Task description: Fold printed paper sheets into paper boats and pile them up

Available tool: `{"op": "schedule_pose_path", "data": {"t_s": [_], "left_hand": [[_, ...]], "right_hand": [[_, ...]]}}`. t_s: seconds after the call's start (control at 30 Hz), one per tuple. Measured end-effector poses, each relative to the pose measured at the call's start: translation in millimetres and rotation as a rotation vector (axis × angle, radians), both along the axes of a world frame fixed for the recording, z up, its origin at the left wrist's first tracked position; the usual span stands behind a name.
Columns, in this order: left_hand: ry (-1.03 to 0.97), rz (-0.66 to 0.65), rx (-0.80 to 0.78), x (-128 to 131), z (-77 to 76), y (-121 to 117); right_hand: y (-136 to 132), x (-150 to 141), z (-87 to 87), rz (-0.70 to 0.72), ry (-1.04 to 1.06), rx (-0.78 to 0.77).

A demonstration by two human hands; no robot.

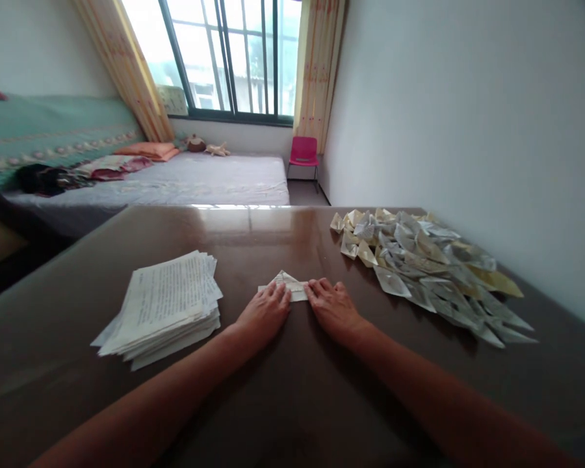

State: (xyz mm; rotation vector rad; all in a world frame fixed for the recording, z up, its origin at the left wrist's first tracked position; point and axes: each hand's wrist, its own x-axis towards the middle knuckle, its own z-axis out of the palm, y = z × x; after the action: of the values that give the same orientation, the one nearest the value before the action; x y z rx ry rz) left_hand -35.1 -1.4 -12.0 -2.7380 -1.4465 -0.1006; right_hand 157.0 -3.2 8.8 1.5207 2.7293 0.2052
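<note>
A partly folded sheet of paper (292,288), with a pointed top and a straight band along its lower edge, lies on the brown table in front of me. My left hand (268,307) holds its left side, the fingers close together and pressed down on it. At the right end of the band, my right hand (335,305) grips the paper with bent fingers; the thumb is mostly hidden. To the left stands a stack of printed sheets (168,299). A large heap of folded paper boats (419,253) covers the table's right side.
The glossy brown table (253,240) reaches to a white wall (443,117) on the right. Beyond it are a bed (234,175) with pillows and soft toys, a pink chair (303,151), and a curtained window (234,58).
</note>
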Motion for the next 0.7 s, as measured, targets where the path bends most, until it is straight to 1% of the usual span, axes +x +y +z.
{"op": "schedule_pose_path", "data": {"t_s": [0.1, 0.17, 0.27, 0.33, 0.43, 0.53, 0.63, 0.7], "left_hand": [[0.016, -0.013, 0.011, 2, 7.7, 2], [0.025, -0.024, 0.008, 5, 14.5, 4], [0.013, -0.02, -0.008, 10, 24.3, 9], [-0.017, 0.021, 0.007, 12, 27.2, 12], [-0.101, 0.109, 0.072, 12, 22.6, 15], [-0.2, 0.171, 0.115, 5, 10.5, 16], [-0.281, 0.197, 0.123, -2, -0.4, 20], [-0.324, 0.202, 0.12, -6, -4.5, 23]], "right_hand": [[1, 3, 7.8, -0.001, 0.058, -0.058], [8, 5, 13.9, 0.021, 0.09, -0.089], [28, 4, 18.7, 0.027, 0.137, -0.135], [43, 1, 16.9, -0.005, 0.196, -0.143], [57, -6, 7.7, -0.05, 0.3, -0.136], [61, -11, -3.3, -0.077, 0.393, -0.149], [64, -13, -10.5, -0.096, 0.475, -0.179], [67, -14, -13.5, -0.092, 0.524, -0.202]]}}
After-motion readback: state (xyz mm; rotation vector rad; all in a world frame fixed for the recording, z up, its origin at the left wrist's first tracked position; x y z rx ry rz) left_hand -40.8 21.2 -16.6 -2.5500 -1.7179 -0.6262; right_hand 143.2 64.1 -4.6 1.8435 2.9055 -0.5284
